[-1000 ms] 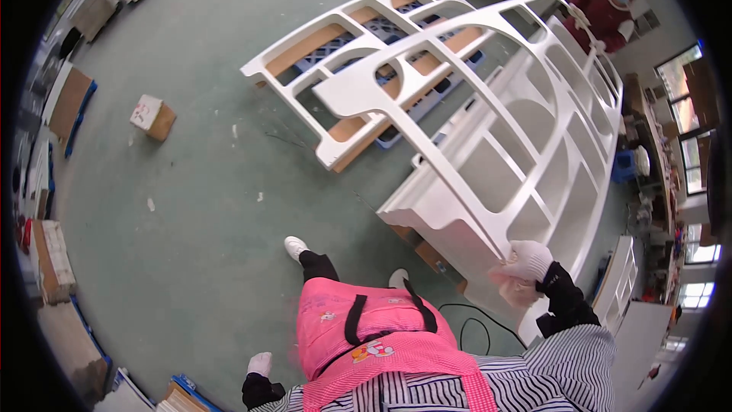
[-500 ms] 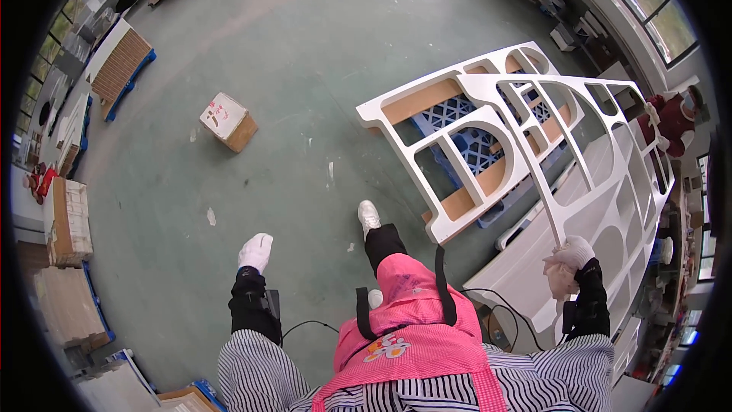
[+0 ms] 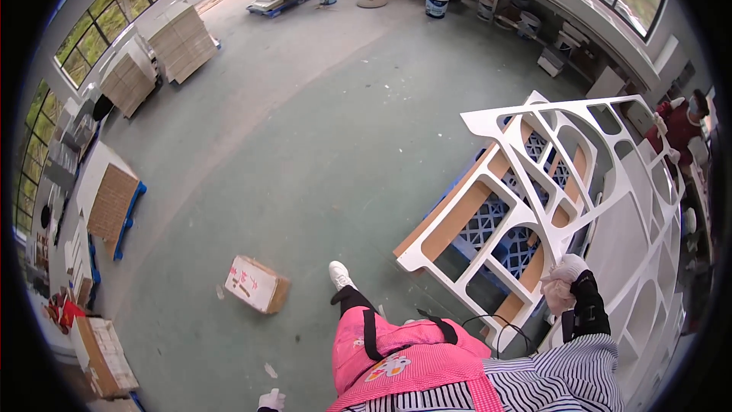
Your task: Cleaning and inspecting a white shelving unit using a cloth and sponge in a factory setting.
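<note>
My right hand (image 3: 566, 273), in a white glove, is closed on the near edge of a large white panel (image 3: 555, 239) with curved cut-outs. A pale pink cloth-like piece (image 3: 557, 294) shows at that hand; whether it belongs to the glove is unclear. The panel is raised and tilted, partly overlapping a second white cut-out panel (image 3: 412, 260) that lies on brown boards over a blue plastic pallet (image 3: 484, 223). At the far right, a person in dark red (image 3: 684, 131) has gloved hands at the panel's other end. My left hand (image 3: 271, 400), also gloved, hangs empty at the lower edge, fingers partly visible.
A cardboard box (image 3: 258, 284) sits on the green floor ahead of my left side. Stacked boards (image 3: 114, 210) on a blue pallet stand at the left. A workbench (image 3: 568, 34) runs along the far right windows. Black cables (image 3: 499, 320) show beside my apron.
The view has swung, showing more of the far room. The held panel has shifted over the lying one, my right hand still gripping it. My left hand now appears lower, at the picture's edge.
</note>
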